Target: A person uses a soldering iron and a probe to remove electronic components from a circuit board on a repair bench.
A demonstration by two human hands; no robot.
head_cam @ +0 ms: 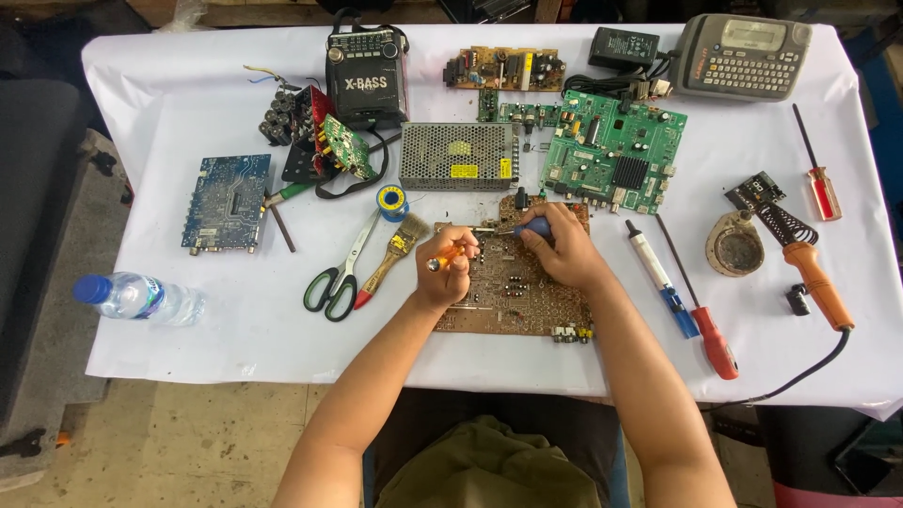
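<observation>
Head view: brown circuit board (513, 296) lies flat on the desk (235, 348), centre-front, just below the green board (611, 155) and the metal power supply box (458, 155). Left hand (442, 268) rests on the board's left part, fingers closed round a small orange-handled tool (442, 260). Right hand (562, 249) sits on the upper right part, fingers closed on a blue-handled screwdriver (534, 227), tip pointing left toward the other hand. Both tools meet near the board's top edge; exact contact pt too small to tell.

Handling, as a judgement: board looks light, stiff, thin, prob. brittle at solder joints and small parts, so best held by bare edges or corners, not by components. Tools are slim w/ smooth handles, easy to pinch.

Around: scissors (334, 277) and brush (395, 249) just left of the left hand; blue-tipped pen-like tool (658, 273) and red-handled screwdriver (710, 329) to the right; water bottle (141, 298) far left.
</observation>
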